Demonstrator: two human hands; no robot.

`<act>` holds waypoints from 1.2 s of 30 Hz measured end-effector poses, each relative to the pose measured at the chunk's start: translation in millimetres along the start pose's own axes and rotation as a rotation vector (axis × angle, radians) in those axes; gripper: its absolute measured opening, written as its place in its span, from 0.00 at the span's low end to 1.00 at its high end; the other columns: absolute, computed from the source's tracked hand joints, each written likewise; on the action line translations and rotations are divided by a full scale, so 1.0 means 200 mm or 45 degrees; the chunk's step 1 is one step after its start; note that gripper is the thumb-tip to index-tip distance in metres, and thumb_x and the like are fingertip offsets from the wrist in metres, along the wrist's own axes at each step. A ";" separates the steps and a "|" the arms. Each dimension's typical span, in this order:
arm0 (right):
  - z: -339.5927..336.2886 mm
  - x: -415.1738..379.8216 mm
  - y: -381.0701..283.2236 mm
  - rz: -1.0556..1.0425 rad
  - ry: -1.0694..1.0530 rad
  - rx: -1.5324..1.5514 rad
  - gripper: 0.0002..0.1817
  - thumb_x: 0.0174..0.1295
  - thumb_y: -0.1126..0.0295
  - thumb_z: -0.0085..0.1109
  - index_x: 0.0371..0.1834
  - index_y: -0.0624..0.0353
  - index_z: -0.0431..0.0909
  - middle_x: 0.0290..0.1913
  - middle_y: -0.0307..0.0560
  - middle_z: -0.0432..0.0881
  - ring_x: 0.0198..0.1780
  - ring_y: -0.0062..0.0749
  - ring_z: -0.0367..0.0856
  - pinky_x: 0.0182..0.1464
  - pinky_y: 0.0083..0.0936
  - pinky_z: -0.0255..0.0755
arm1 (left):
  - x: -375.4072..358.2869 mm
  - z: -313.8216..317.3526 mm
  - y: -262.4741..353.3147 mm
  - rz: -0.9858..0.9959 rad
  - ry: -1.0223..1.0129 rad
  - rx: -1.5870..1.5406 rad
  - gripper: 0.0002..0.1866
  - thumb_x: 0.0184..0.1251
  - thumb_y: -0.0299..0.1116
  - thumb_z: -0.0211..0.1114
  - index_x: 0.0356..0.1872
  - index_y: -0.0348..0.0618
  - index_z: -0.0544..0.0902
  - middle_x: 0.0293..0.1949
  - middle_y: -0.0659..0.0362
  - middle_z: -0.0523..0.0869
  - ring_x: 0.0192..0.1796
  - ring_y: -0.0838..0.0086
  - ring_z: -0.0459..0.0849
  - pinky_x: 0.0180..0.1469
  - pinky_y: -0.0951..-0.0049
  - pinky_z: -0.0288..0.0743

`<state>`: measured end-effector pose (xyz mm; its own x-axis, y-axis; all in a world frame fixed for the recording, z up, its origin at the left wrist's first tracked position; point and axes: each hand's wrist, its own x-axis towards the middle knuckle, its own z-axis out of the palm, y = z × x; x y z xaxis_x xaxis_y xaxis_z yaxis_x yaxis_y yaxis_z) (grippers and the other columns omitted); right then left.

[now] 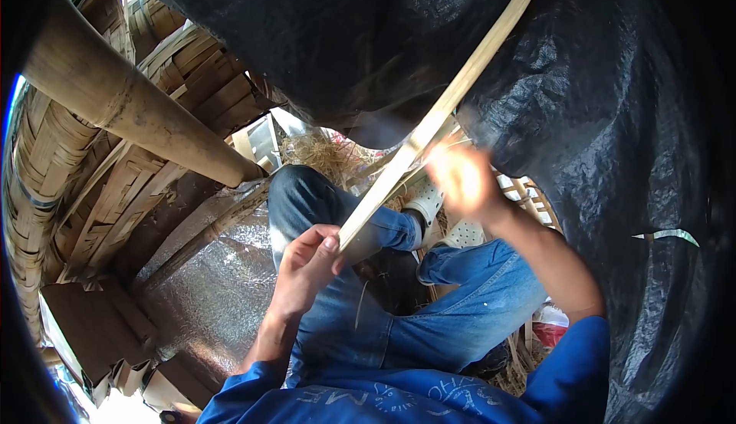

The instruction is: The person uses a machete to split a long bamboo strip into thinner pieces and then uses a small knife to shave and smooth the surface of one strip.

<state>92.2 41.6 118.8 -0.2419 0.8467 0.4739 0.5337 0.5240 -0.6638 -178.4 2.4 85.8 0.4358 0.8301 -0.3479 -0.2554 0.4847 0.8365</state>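
A long, pale bamboo strip [463, 84] runs diagonally from the lower middle to the top edge. My left hand [305, 264] is closed around its lower end, with the thumb lying along the top of it. Just right of the strip's middle, my right hand [469, 182] is smeared by motion and bright with sunlight, so its fingers cannot be made out. A faint grey blur [381, 128] shows on the other side of the strip, too smeared to name. Beneath the strip are my bent legs in blue jeans [468, 301] and pale perforated clogs [464, 235].
Black plastic sheeting [583, 117] hangs in front and to the right. A thick bamboo pole [130, 102] slants across the upper left before a woven bamboo wall [115, 186]. Brown cardboard [96, 324] stands at lower left. Fibre shavings [318, 154] lie beyond my knee.
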 end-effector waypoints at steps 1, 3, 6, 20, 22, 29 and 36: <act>0.06 -0.02 -0.11 -0.242 -0.113 -0.266 0.09 0.64 0.67 0.60 0.32 0.62 0.77 0.32 0.55 0.82 0.35 0.40 0.85 0.43 0.33 0.77 | 0.00 0.02 -0.01 0.000 -0.020 0.008 0.10 0.75 0.36 0.55 0.45 0.41 0.78 0.23 0.68 0.76 0.22 0.90 0.65 0.24 0.88 0.55; 0.09 0.00 -0.15 -0.537 -0.161 -0.535 0.09 0.63 0.67 0.61 0.36 0.62 0.77 0.31 0.54 0.83 0.36 0.42 0.86 0.40 0.33 0.79 | 0.01 0.02 -0.03 0.021 -0.034 0.009 0.09 0.75 0.35 0.54 0.45 0.42 0.77 0.23 0.67 0.76 0.22 0.90 0.66 0.24 0.88 0.55; -0.04 0.07 -0.07 0.079 -0.053 0.009 0.08 0.65 0.68 0.57 0.32 0.61 0.76 0.23 0.49 0.79 0.23 0.34 0.79 0.27 0.27 0.74 | 0.01 -0.04 -0.03 -0.003 0.000 -0.031 0.09 0.75 0.37 0.56 0.44 0.43 0.76 0.23 0.67 0.76 0.23 0.89 0.68 0.25 0.86 0.57; 0.08 -0.07 -0.07 -0.176 -0.512 -0.114 0.09 0.64 0.64 0.59 0.29 0.55 0.78 0.15 0.45 0.77 0.25 0.33 0.85 0.43 0.33 0.79 | 0.01 -0.01 -0.06 -0.150 -0.021 -0.076 0.11 0.75 0.35 0.49 0.43 0.41 0.77 0.23 0.62 0.78 0.21 0.85 0.69 0.24 0.86 0.57; -0.03 0.06 -0.03 0.145 0.080 0.032 0.14 0.69 0.62 0.55 0.29 0.59 0.75 0.16 0.41 0.73 0.20 0.21 0.76 0.31 0.22 0.72 | 0.02 -0.03 -0.07 -0.091 -0.010 -0.168 0.11 0.75 0.35 0.48 0.42 0.41 0.77 0.23 0.61 0.79 0.21 0.86 0.69 0.24 0.86 0.56; -0.07 0.09 -0.08 0.480 0.553 0.590 0.15 0.72 0.59 0.51 0.38 0.61 0.76 0.29 0.32 0.77 0.32 0.12 0.73 0.33 0.14 0.65 | 0.00 0.05 -0.11 -0.064 -0.067 0.183 0.11 0.76 0.38 0.46 0.43 0.42 0.73 0.23 0.62 0.78 0.21 0.88 0.65 0.23 0.85 0.56; -0.13 0.10 -0.04 0.451 0.326 0.477 0.15 0.70 0.57 0.55 0.42 0.59 0.76 0.29 0.33 0.76 0.28 0.10 0.70 0.30 0.13 0.64 | 0.07 0.01 -0.10 -0.084 -0.409 0.366 0.12 0.77 0.38 0.52 0.40 0.39 0.74 0.27 0.61 0.83 0.29 0.83 0.79 0.33 0.81 0.73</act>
<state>104.6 51.3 148.2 0.1281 0.9516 0.2794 0.2114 0.2491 -0.9451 -165.4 3.7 64.7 0.7012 0.6498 -0.2934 0.0128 0.4000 0.9164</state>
